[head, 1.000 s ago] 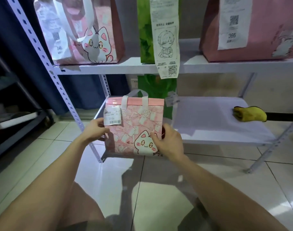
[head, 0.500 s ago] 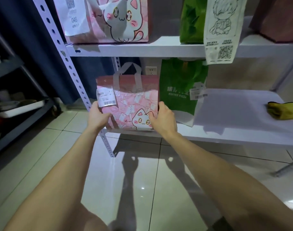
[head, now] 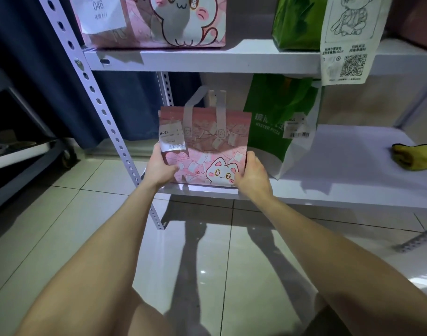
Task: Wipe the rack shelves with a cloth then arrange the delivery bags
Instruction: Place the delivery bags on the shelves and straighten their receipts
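Pink cat bag (head: 205, 141) clamped at both lower corners, left hand (head: 160, 167) and right hand (head: 252, 177), upright on the lower shelf (head: 329, 190). Green bag (head: 278, 117) just right of the grip; yellow cloth (head: 415, 160) well beyond.

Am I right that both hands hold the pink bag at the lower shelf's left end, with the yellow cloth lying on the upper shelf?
Not quite. The head view shows the yellow cloth on the lower shelf, at its right end. The rest stands: the left hand and right hand hold the pink bag at that shelf's left end.
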A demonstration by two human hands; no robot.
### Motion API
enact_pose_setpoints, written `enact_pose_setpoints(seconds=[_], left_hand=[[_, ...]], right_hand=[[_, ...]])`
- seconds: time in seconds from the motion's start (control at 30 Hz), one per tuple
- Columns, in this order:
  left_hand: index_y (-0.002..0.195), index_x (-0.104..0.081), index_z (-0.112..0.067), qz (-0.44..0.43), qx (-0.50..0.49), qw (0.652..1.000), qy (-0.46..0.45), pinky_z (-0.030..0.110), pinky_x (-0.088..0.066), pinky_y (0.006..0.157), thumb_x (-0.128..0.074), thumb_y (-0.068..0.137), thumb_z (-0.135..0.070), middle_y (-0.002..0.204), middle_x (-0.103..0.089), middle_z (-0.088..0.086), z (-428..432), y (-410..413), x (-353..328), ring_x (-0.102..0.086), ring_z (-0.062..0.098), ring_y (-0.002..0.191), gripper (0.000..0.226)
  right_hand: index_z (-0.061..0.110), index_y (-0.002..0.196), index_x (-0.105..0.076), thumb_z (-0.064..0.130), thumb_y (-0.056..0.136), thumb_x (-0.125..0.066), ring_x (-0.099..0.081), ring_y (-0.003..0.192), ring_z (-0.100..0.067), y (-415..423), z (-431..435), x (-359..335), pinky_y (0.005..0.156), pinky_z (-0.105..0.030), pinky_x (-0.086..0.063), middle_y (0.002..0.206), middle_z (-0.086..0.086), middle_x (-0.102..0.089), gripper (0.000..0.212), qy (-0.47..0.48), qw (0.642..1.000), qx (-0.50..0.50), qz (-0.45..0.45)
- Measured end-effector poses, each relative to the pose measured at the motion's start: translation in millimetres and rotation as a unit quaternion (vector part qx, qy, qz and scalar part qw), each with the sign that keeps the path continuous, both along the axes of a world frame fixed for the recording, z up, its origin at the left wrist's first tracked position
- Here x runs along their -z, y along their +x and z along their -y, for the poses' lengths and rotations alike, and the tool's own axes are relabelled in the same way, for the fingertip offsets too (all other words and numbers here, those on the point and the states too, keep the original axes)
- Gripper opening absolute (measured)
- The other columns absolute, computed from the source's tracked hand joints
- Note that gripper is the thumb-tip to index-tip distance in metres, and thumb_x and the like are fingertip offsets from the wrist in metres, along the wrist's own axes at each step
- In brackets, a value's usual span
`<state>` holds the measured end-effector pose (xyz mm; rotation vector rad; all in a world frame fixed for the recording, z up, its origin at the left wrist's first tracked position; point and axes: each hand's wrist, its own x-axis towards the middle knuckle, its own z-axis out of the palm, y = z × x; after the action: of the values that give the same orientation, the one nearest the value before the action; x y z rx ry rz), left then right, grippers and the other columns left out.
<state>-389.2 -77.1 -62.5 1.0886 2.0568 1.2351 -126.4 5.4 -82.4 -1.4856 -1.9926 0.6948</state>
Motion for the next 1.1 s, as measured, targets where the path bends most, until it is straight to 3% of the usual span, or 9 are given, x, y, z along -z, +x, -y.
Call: enact_pose_setpoints(seconds=[0.2,0.37,0.53,0.6,0.7,0.8,0.87,1.0,1.1], left_hand=[[0.146,-0.045,-0.023,-0.009,-0.009,1.0,-0.009,0.029,-0.06,0.081,-0.068,0.086,0.014,0.122,-0.067,-0.005,5.7,-11.5,1.8,-0.066,0.02,0.122,0.074],[0.151,-0.041,-0.022,-0.015,-0.037,0.999,-0.014,0.046,-0.061,0.099,-0.074,0.086,0.008,0.128,-0.068,0.0,12.0,-14.9,1.4,-0.066,0.023,0.122,0.079],[0.157,-0.036,-0.018,-0.114,-0.099,0.988,0.012,0.043,-0.055,0.107,-0.078,0.085,0.002,0.149,-0.058,0.007,20.4,-6.1,-9.1,-0.06,0.025,0.131,0.086],[0.154,-0.041,-0.021,-0.169,-0.13,0.977,0.032,0.044,-0.056,0.106,-0.079,0.086,-0.006,0.147,-0.054,0.006,24.0,2.1,-17.7,-0.062,0.023,0.125,0.079],[0.134,-0.053,-0.026,-0.237,-0.148,0.955,0.103,0.042,-0.06,0.094,-0.073,0.086,-0.009,0.126,-0.056,-0.001,25.9,28.5,-33.4,-0.063,0.017,0.107,0.055],[0.118,-0.062,-0.027,-0.246,-0.048,0.957,0.143,0.038,-0.061,0.083,-0.068,0.09,-0.012,0.102,-0.067,-0.008,19.3,69.5,-44.1,-0.065,0.009,0.089,0.032],[0.113,-0.066,-0.029,-0.236,0.042,0.963,0.124,0.035,-0.061,0.078,-0.065,0.093,-0.014,0.091,-0.07,-0.014,10.7,100.1,-43.0,-0.067,0.005,0.084,0.026],[0.113,-0.067,-0.034,-0.213,0.182,0.958,0.057,0.027,-0.059,0.073,-0.066,0.096,-0.018,0.089,-0.072,-0.018,-6.1,142.3,-31.6,-0.069,0.002,0.078,0.023],[0.118,-0.068,-0.031,-0.226,0.237,0.945,0.007,0.026,-0.059,0.078,-0.066,0.095,-0.016,0.094,-0.072,-0.018,-9.4,156.9,-21.3,-0.07,0.001,0.081,0.027]], right_hand=[[0.015,0.128,-0.046,0.015,0.093,-0.067,-0.063,0.106,-0.025,2.1,21.6,12.7,0.09,-0.046,-0.058,0.124,-0.004,-0.059,0.041,0.065,0.998,-0.023,-0.009],[0.016,0.136,-0.045,0.022,0.093,-0.068,-0.063,0.111,-0.024,-3.8,25.7,16.7,0.093,-0.044,-0.057,0.13,-0.002,-0.057,0.049,0.058,0.997,-0.045,-0.01],[0.022,0.146,-0.043,0.046,0.094,-0.067,-0.06,0.124,-0.019,18.5,24.6,20.6,0.099,-0.041,-0.055,0.147,0.002,-0.054,0.062,0.038,0.999,-0.032,-0.015],[0.02,0.145,-0.047,0.044,0.097,-0.063,-0.062,0.123,-0.02,34.3,20.4,20.0,0.1,-0.04,-0.055,0.145,0.001,-0.057,0.056,0.047,0.999,-0.016,-0.01],[0.017,0.133,-0.055,0.036,0.1,-0.063,-0.066,0.112,-0.022,62.0,10.4,14.3,0.095,-0.038,-0.057,0.129,-0.001,-0.065,0.039,0.063,0.997,0.033,-0.018],[0.015,0.123,-0.056,0.037,0.1,-0.064,-0.067,0.099,-0.026,85.2,-4.0,4.5,0.088,-0.045,-0.059,0.116,-0.004,-0.066,0.032,0.047,0.995,0.084,-0.015],[0.013,0.123,-0.053,0.039,0.098,-0.064,-0.067,0.098,-0.03,95.1,-16.6,1.5,0.085,-0.046,-0.059,0.115,-0.009,-0.065,0.037,0.036,0.993,0.111,-0.001],[0.007,0.133,-0.046,0.052,0.092,-0.067,-0.064,0.108,-0.037,98.2,-45.3,-0.1,0.089,-0.045,-0.058,0.122,-0.015,-0.061,0.064,0.02,0.989,0.141,0.03],[0.011,0.129,-0.053,0.053,0.095,-0.064,-0.063,0.106,-0.033,96.7,-68.7,1.6,0.093,-0.039,-0.056,0.121,-0.012,-0.058,0.055,0.004,0.986,0.144,0.086]])
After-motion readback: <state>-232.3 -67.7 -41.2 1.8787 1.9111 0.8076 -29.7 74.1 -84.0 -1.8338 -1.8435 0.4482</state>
